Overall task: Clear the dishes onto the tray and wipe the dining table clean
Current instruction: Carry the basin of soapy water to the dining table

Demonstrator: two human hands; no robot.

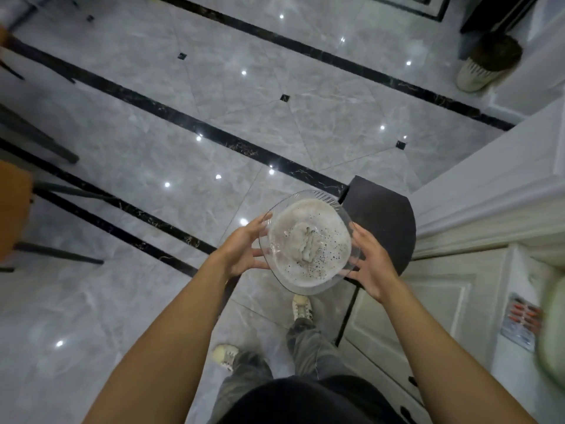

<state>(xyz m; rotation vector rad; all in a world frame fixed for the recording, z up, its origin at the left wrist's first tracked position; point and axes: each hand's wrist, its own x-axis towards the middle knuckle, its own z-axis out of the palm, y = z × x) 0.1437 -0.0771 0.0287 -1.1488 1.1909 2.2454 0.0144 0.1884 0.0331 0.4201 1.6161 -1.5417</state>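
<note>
I hold a clear glass bowl point(308, 243) out in front of me above the floor. Cloudy, foamy water with dark specks fills it, and a pale crumpled lump, perhaps a cloth, lies in the middle. My left hand point(244, 249) grips its left rim, thumb on top and fingers spread beneath. My right hand point(371, 264) grips the right rim the same way. Neither the dining table nor a tray is in view.
Glossy grey marble floor point(183, 117) with black stripes lies ahead. A black bin point(382, 221) stands just right of the bowl, against a white cabinet point(458, 270) with a blister pack point(519, 319) on it. Dark chair legs point(46, 148) are at left. Another person's foot point(483, 68) is far right.
</note>
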